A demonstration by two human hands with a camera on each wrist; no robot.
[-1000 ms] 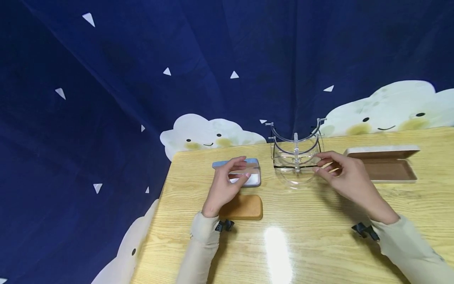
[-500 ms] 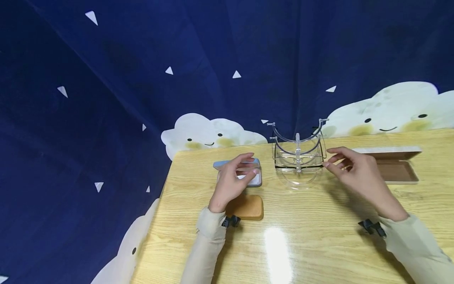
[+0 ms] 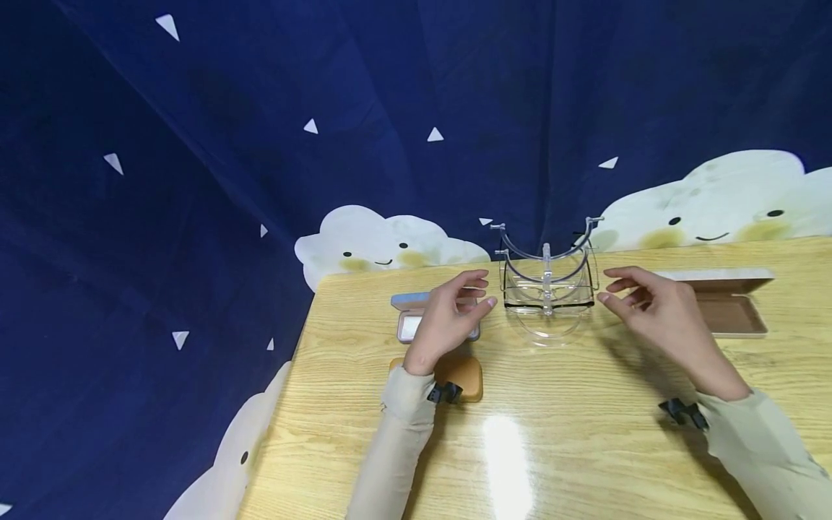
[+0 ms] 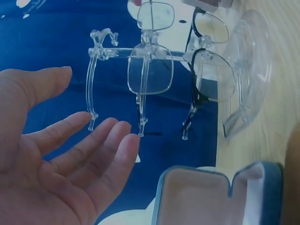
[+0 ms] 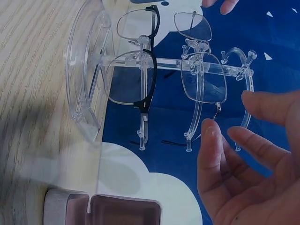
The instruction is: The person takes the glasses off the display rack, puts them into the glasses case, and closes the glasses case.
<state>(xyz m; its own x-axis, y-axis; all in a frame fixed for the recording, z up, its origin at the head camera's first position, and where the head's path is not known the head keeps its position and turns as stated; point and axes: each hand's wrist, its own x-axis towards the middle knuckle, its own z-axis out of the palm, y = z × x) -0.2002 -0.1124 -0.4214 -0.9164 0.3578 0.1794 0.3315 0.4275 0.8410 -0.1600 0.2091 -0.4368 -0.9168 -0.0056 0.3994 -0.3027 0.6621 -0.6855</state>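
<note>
A clear display stand holds two pairs of glasses one above the other. The black half-rim glasses sit on the lower tier, and thin metal-rim glasses rest on the tier above. My left hand hovers just left of the stand, fingers loosely bent and thumb apart, holding nothing. On the other side my right hand stays close to the temple of the black half-rim glasses, with a gap between thumb and fingers and nothing held.
Partly under my left hand lies an open blue glasses case. An orange-brown case is nearer me. Behind my right hand stands an open white case with brown lining. A blue curtain hangs behind the wooden table.
My right hand has let go of the black half-rim glasses and drawn back to the right. My left hand has moved right, from over the blue case to beside the stand.
</note>
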